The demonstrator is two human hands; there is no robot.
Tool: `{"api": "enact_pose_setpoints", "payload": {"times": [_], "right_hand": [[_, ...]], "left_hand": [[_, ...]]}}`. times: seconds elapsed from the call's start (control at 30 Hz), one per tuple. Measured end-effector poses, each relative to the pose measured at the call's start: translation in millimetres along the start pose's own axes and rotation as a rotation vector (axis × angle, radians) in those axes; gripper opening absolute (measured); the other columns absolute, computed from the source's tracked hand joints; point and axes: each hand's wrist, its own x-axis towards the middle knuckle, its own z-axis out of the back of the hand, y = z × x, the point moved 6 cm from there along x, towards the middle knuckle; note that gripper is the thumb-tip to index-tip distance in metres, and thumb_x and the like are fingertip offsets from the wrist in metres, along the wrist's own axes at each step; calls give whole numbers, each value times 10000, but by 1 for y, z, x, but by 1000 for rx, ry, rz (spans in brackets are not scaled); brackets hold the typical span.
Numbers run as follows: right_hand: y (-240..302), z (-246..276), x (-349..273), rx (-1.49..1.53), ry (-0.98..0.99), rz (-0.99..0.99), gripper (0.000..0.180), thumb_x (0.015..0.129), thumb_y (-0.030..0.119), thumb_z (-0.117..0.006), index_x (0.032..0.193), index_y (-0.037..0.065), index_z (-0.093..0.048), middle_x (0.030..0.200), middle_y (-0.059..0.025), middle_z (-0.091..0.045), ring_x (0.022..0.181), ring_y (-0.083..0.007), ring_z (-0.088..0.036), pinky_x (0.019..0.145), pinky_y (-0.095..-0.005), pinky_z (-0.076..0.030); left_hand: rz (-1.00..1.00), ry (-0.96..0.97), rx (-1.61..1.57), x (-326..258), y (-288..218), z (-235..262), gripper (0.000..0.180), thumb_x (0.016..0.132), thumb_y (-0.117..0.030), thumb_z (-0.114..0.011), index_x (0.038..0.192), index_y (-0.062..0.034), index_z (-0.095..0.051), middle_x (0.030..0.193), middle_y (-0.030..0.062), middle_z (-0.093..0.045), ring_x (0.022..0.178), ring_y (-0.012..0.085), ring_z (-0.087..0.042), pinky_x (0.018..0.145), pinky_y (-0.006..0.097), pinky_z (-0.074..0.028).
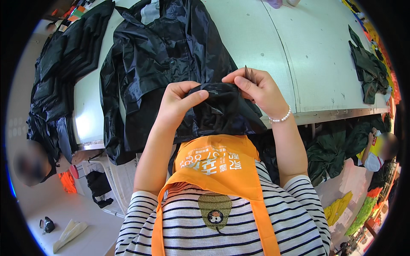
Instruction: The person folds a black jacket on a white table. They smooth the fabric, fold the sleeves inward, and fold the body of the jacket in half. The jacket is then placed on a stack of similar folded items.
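A shiny black rain jacket (166,55) lies spread on the table, its lower edge pulled toward me over the table's front. My left hand (181,100) pinches the turned-up hem between thumb and fingers. At the other end of that stretch of hem, my right hand (258,89) is closed on the cloth. Tucked in the same right hand are small thread snips (249,75), their pointed blades sticking up past the fingers. Between both hands the hem is held up, with the dark inner side hanging below it. A pearl bracelet (280,115) circles my right wrist.
The pale table (256,38) has a metal front edge. Folded black garments (70,51) are stacked at the left. A dark green garment (368,64) lies at the far right, with more dark green cloth (326,153) below the edge. Other people are at both sides.
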Motion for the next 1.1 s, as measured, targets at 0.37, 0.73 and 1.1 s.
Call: {"api": "enact_pose_setpoints", "payload": {"times": [0.37, 0.73, 1.1], "right_hand": [[-2, -14, 2, -107, 60, 46, 113, 839, 106, -689, 871, 5, -651, 721, 54, -580, 637, -15, -452, 582, -179, -379], [27, -8, -4, -341, -287, 436, 85, 835, 54, -675, 914, 24, -674, 799, 28, -590, 617, -41, -441, 557, -194, -374], [31, -24, -7, -531, -115, 452, 78, 787, -35, -666, 834, 14, -628, 760, -26, -576, 639, -93, -553, 563, -208, -436]], "left_hand": [[-173, 11, 199, -3, -10, -12, 204, 751, -49, -717, 853, -38, -540, 826, -25, -576, 719, 29, -517, 666, 190, -434], [109, -88, 83, -3, 1, -2, 139, 793, -55, -691, 910, 19, -680, 799, 21, -677, 698, 65, -613, 679, 198, -488], [-123, -74, 433, -2, -5, -6, 105, 777, -74, -681, 841, 7, -663, 759, -21, -605, 684, 35, -524, 592, 193, -400]]}}
